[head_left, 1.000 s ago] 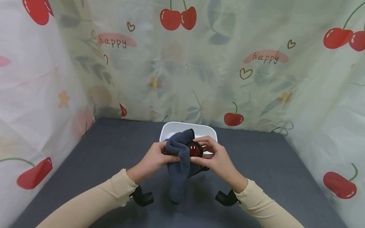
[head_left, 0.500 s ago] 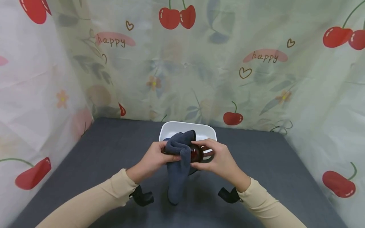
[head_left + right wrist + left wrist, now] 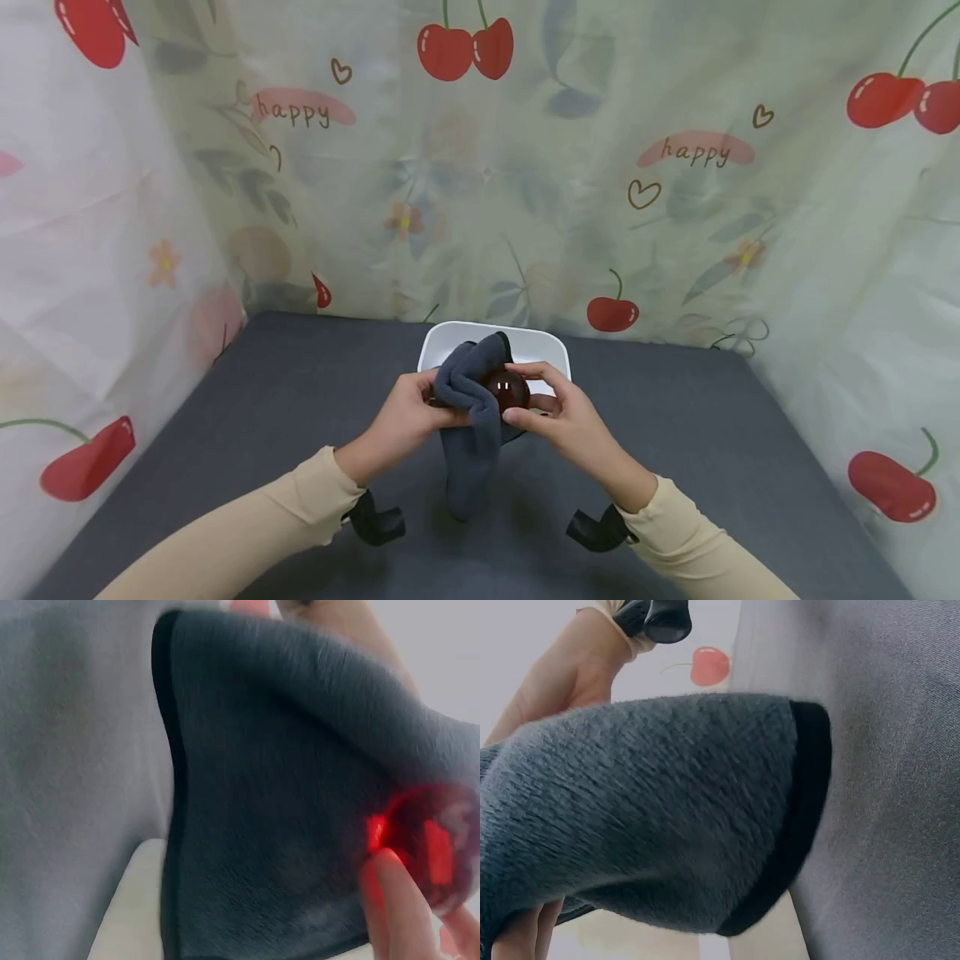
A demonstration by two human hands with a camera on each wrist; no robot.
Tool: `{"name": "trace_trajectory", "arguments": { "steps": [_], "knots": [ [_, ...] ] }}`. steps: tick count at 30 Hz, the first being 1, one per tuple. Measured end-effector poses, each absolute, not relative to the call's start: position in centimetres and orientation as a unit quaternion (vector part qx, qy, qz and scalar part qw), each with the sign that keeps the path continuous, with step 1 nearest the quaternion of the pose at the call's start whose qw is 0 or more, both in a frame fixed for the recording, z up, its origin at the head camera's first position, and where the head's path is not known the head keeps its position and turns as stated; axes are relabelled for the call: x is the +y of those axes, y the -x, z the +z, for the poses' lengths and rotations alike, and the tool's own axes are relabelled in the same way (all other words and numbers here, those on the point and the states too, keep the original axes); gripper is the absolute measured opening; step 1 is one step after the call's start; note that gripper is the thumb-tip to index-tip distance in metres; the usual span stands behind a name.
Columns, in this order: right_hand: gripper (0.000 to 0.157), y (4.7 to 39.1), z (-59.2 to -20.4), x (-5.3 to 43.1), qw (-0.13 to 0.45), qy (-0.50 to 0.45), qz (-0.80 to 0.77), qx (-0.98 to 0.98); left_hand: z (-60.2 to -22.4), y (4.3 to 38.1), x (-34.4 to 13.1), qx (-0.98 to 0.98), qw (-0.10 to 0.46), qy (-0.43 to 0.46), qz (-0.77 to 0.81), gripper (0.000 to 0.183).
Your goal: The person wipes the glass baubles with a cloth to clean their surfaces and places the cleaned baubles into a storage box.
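My left hand (image 3: 408,412) grips a bunched grey-blue plush cloth (image 3: 468,387), thumb in front and fingers behind. A loose flap of the cloth (image 3: 652,810) with a black edge hangs down and fills much of the left wrist view. Against the cloth's right side sits a glossy, dark red, see-through round piece (image 3: 508,390). My right hand (image 3: 566,412) pinches it between thumb and fingers. In the right wrist view, this round piece (image 3: 435,847) glows bright red beside the fingertips; cloth covers its left side, and its exact kind I cannot tell.
Behind the hands, a white plastic tub (image 3: 536,340) stands on the dark grey tabletop (image 3: 675,433). Printed cherry curtains (image 3: 480,208) enclose the back and sides. Black wrist mounts (image 3: 600,529) stick out below both sleeves.
The right hand turned the red piece within its grip, shifting out to the right and then back left. The left hand stays nearly in place; the hanging cloth end has risen slightly.
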State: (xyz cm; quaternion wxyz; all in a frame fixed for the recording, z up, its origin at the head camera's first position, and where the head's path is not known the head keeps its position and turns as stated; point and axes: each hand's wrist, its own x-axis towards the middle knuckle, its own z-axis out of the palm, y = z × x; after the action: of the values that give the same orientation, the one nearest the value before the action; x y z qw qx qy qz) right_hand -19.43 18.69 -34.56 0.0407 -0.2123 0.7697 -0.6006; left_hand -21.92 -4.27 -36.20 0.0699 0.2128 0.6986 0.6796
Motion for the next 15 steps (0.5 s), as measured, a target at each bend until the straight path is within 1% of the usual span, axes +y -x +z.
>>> {"name": "trace_trajectory", "arguments": {
  "steps": [3, 6, 10, 12, 15],
  "knots": [
    [0.065, 19.4, -34.6, 18.8, 0.052, 0.225, -0.605, 0.762, -36.2, 21.9, -4.5, 0.695, 0.08, -0.207, 0.684, 0.035],
    [0.075, 19.5, -34.7, 18.9, 0.015, 0.247, -0.565, 0.787, -36.4, 21.9, -4.6, 0.694, 0.092, -0.211, 0.682, 0.04],
    [0.071, 19.7, -35.1, 19.0, -0.047, 0.258, -0.501, 0.825, -36.5, 21.9, -4.5, 0.711, 0.106, -0.226, 0.658, 0.054],
    [0.066, 19.8, -35.3, 19.0, -0.04, 0.254, -0.511, 0.82, -36.6, 21.9, -4.4, 0.719, 0.107, -0.227, 0.648, 0.057],
    [0.063, 20.0, -35.6, 19.1, -0.007, 0.244, -0.572, 0.783, -36.4, 21.9, -4.4, 0.71, 0.1, -0.222, 0.661, 0.049]
  ]
}}
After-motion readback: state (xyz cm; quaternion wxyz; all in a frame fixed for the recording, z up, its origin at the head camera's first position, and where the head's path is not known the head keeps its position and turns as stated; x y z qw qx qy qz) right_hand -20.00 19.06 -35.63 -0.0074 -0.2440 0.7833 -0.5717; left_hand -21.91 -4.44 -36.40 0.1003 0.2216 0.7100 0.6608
